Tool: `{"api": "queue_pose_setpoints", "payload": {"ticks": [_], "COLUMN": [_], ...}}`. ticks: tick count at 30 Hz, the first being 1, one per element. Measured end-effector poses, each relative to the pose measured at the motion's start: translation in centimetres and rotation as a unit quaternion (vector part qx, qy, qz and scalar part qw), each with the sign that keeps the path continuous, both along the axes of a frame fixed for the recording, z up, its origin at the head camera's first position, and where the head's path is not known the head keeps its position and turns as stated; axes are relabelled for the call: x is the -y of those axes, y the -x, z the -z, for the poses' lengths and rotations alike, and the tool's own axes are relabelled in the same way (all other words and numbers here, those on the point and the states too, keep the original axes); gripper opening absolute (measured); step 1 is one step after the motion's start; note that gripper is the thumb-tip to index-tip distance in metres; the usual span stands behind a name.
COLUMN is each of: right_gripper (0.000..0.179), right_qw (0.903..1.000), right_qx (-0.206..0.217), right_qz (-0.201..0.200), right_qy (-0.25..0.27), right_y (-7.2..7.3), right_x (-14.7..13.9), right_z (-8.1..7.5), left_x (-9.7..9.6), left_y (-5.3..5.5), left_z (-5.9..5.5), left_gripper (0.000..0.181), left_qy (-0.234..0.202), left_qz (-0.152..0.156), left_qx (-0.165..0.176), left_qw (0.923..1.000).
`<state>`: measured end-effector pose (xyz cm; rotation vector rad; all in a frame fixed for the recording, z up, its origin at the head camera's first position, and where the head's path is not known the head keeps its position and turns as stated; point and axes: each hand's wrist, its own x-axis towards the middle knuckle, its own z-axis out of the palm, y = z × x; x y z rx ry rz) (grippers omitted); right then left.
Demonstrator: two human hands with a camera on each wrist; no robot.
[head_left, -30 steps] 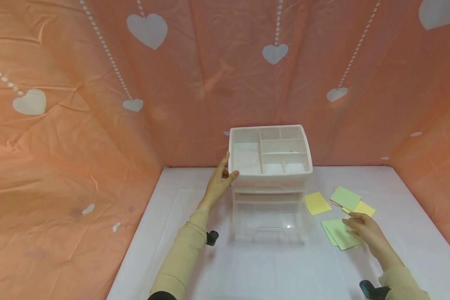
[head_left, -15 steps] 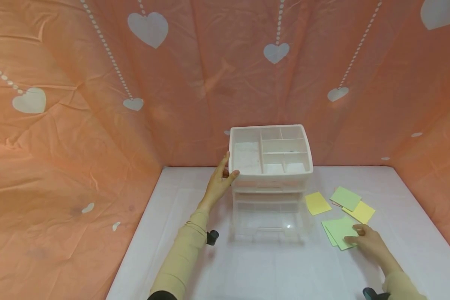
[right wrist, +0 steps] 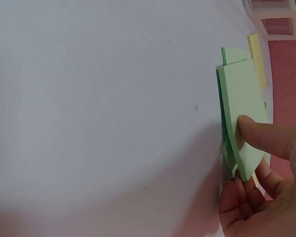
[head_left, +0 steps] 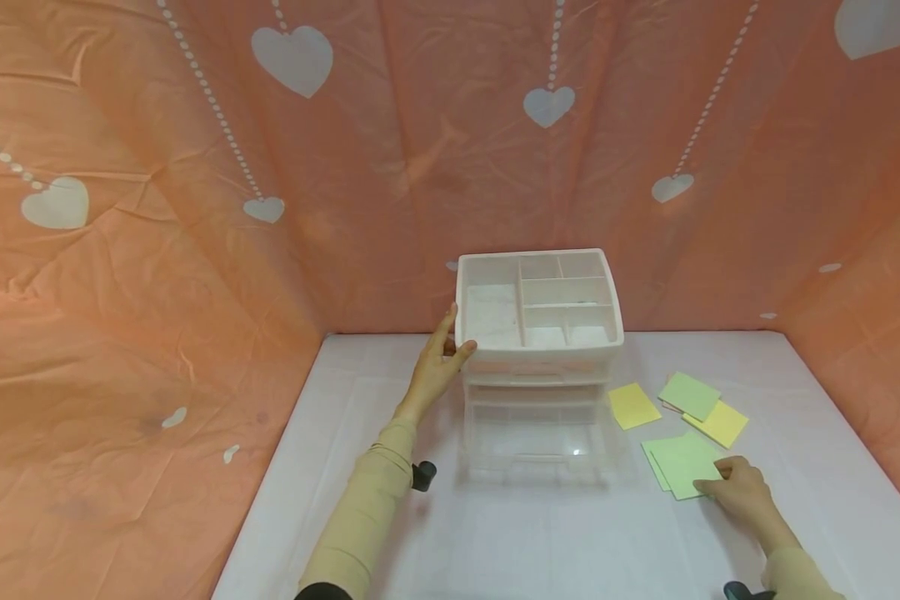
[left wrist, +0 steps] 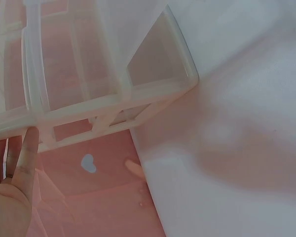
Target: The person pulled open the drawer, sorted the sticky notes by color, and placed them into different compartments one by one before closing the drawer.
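Note:
A white plastic drawer organizer (head_left: 540, 350) stands at the back of the table, with a divided tray on top and clear drawers below. My left hand (head_left: 435, 371) holds its upper left front corner, thumb at the front and fingers along the side. In the left wrist view, the fingertips (left wrist: 32, 136) meet the tray's edge. At the right, my right hand (head_left: 742, 492) pinches the near right corner of a light green sticky note pad (head_left: 686, 465). In the right wrist view, the thumb (right wrist: 256, 131) lies on top of the pad and the other fingers are at its edge. A second green pad (head_left: 656, 467) lies partly beneath it.
A yellow sticky note pad (head_left: 633, 406) lies beside the organizer's right side. Behind the right hand, another green pad (head_left: 690, 394) overlaps a yellow one (head_left: 723, 425), with a pinkish edge showing underneath. Orange cloth with hearts (head_left: 420, 167) hangs behind the white table (head_left: 532, 550).
My right hand has come back toward the front, from the far edge of the green pad to its near right corner, and now pinches it. The left hand stays on the organizer.

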<state>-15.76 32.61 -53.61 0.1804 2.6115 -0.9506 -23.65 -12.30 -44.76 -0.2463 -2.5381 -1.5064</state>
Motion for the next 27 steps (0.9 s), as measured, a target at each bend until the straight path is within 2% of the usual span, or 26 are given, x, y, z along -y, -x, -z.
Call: {"api": "queue_pose_setpoints", "payload": {"ticks": [6,9,14,20,27], "right_gripper": [0.053,0.045,0.044,0.044,0.051], "right_qw": [0.9999,0.9999,0.9987,0.9955,0.9943], "right_qx": [-0.008,-0.012,-0.042,-0.081,-0.084], "right_qz": [-0.011,-0.004,0.029,0.048,0.060], "right_qy": [-0.003,-0.004,0.009,0.010,0.029], "right_y": [-0.11,-0.17,-0.21,-0.54,-0.44], "right_x": [-0.33,-0.44,-0.40,-0.44,-0.86], "right_z": [0.23,0.20,-0.01,-0.15,-0.51], "left_x": [0.02,-0.01,-0.02,0.06,0.07], "left_y": [0.00,0.00,0.09,0.09,0.10], "left_z": [0.01,0.00,0.06,0.16,0.09], "left_gripper": [0.071,0.070,0.070,0.071,0.071], "left_qy": [0.000,0.004,0.008,0.008,0.008], "left_qz": [-0.001,-0.002,-0.002,-0.001,-0.001], "left_qx": [0.001,-0.001,-0.003,-0.006,-0.002], "left_qw": [1.0000,1.0000,1.0000,1.0000,1.0000]}}
